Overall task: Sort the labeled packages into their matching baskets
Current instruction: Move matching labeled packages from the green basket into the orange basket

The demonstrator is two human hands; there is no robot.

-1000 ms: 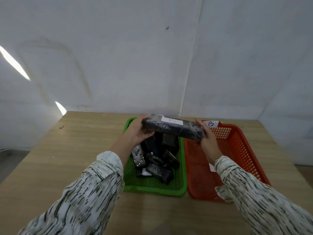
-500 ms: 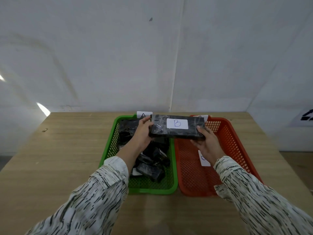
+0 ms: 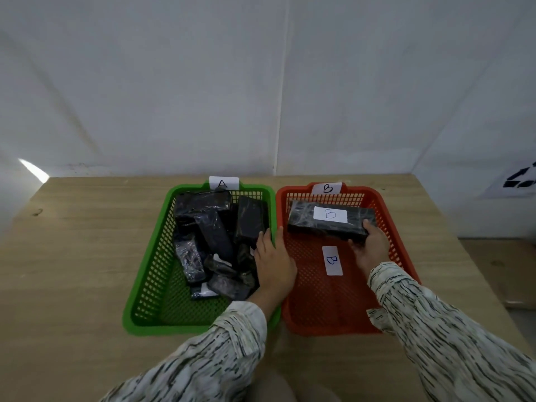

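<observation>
A black wrapped package [image 3: 307,223] with a white B label lies at the far end of the orange basket [image 3: 406,268], which carries a B tag. My right hand [image 3: 369,246] grips the package's near right corner. My left hand [image 3: 274,261] rests with straight fingers over the rims where the orange basket meets the green basket [image 3: 150,274]. The green basket carries an A tag and holds several black wrapped packages [image 3: 214,236]. A loose white B label [image 3: 332,260] lies on the orange basket's floor.
Both baskets stand side by side on a wooden table [image 3: 75,256] against a white wall. The table's right edge runs close to the orange basket. A printed sheet [image 3: 519,181] hangs on the wall at far right.
The B package moved right and down from above the baskets into the orange one. My left hand let go of it and came to the basket rims.
</observation>
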